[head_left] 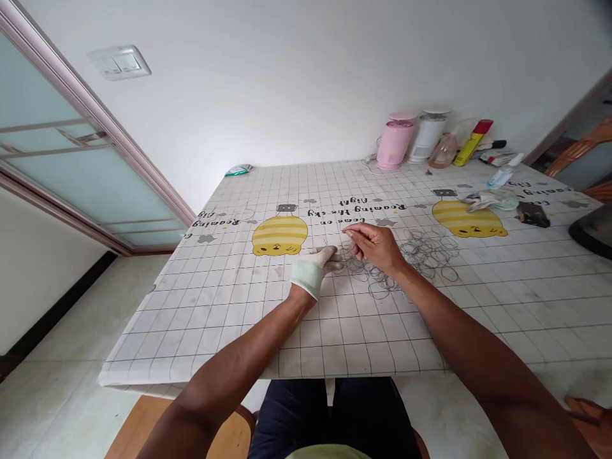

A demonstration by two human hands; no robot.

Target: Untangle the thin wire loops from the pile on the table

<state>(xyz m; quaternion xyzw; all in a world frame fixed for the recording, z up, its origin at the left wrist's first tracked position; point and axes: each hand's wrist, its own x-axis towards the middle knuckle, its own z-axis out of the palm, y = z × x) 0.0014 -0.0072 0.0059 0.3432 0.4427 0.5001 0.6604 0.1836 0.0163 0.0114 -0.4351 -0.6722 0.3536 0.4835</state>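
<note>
Though one gloved, two hands (325, 258) (377, 245) at one loop tangle (423, 255).

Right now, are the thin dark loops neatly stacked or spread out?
Spread out: the thin dark loops lie in a loose, overlapping tangle on the grid-patterned tablecloth, showing on both sides of the bare right hand.

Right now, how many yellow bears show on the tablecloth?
2: the left bear, beyond and left of the left hand; the right bear, partly under a crumpled cloth.
</note>
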